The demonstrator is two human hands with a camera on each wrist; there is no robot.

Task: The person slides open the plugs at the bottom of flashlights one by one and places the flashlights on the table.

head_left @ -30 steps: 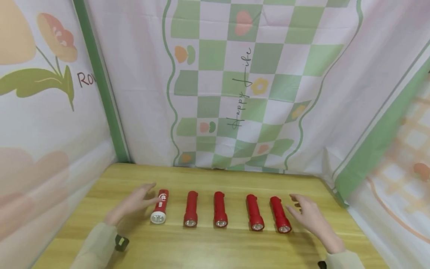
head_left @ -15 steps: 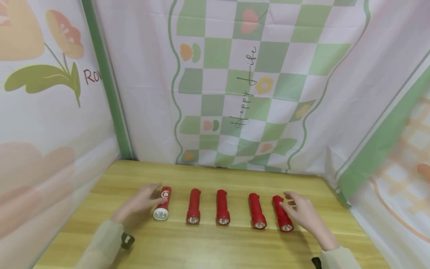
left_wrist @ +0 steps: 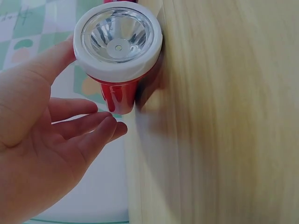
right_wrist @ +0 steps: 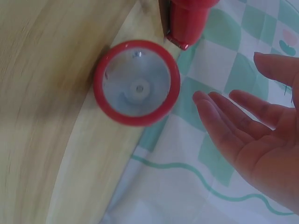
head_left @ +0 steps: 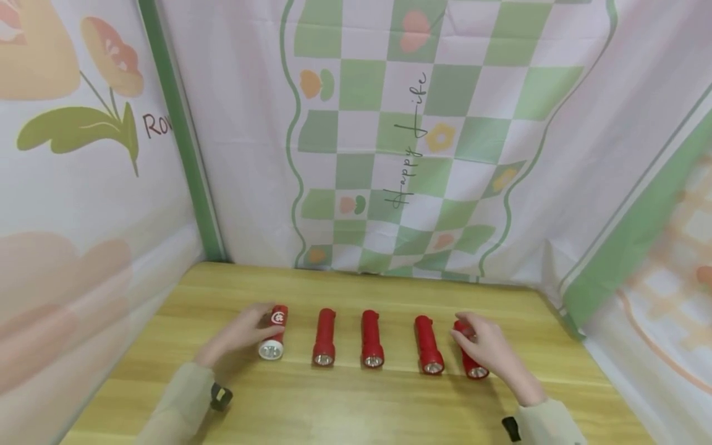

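Five-odd flashlights aside, several red flashlights lie in a row on the wooden table. The leftmost flashlight [head_left: 271, 350] has a white head and a white print on its red body. My left hand [head_left: 240, 334] is beside it, thumb across its body in the head view. In the left wrist view, the fingers [left_wrist: 81, 123] are loosely bent by the white-headed flashlight [left_wrist: 119, 70], not closed round it. At the right end, my right hand [head_left: 492, 346] hovers over an all-red flashlight [head_left: 474, 367], partly hiding it. The right wrist view shows relaxed fingers [right_wrist: 233, 123] apart from a flashlight [right_wrist: 140, 88].
Between the hands lie three more red flashlights: one at left [head_left: 324, 337], a middle one [head_left: 371, 339] and one at right [head_left: 428, 345]. Printed curtains [head_left: 239, 154] stand round the back and sides of the wooden table [head_left: 345, 408].
My right hand has moved left, from beside the rightmost flashlight to over it. My left hand has come in closer around the white-headed flashlight. The head view has shifted slightly.
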